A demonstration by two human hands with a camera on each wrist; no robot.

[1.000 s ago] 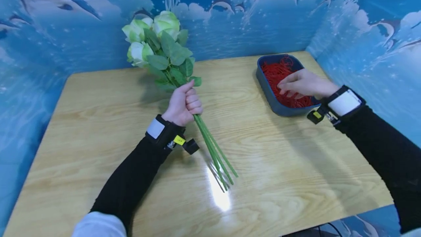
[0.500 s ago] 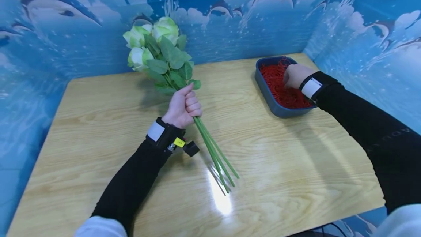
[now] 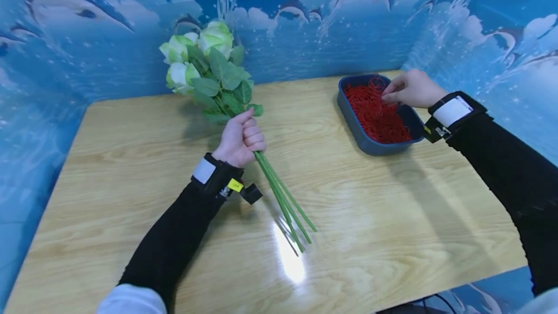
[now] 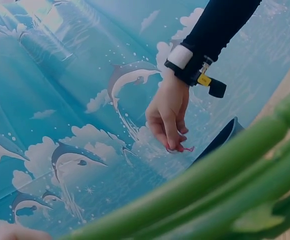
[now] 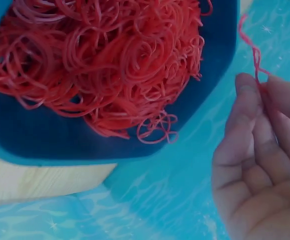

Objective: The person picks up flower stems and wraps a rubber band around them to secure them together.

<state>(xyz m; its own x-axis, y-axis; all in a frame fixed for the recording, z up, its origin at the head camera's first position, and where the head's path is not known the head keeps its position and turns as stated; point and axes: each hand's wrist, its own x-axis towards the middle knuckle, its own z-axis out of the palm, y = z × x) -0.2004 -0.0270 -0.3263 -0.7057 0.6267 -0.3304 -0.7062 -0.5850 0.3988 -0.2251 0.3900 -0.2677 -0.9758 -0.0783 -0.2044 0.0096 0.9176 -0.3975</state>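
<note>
My left hand (image 3: 241, 139) grips the green stems of a bunch of white-green roses (image 3: 215, 40), the thumb lying along the stems. Blooms and leaves point to the back left, while the cut stem ends (image 3: 291, 212) slant toward the table's front. At the right, my right hand (image 3: 414, 90) is raised beside a blue box (image 3: 358, 127) filled with red rubber bands (image 3: 377, 117). Between its thumb and fingertips it pinches a twisted red rubber band (image 5: 256, 62), outside the box rim in the right wrist view. Large green stems (image 4: 200, 187) cross the left wrist view.
A light wooden table (image 3: 131, 173) lies under both arms. Blue dolphin-printed sheeting (image 3: 283, 38) stands along the back and the right side. A dark cable (image 3: 440, 299) shows below the table's front edge at the lower right.
My right hand dipped into the rubber bands, then rose and drew back to the right with a rubber band pinched. The left hand keeps its grip on the roses, almost still.
</note>
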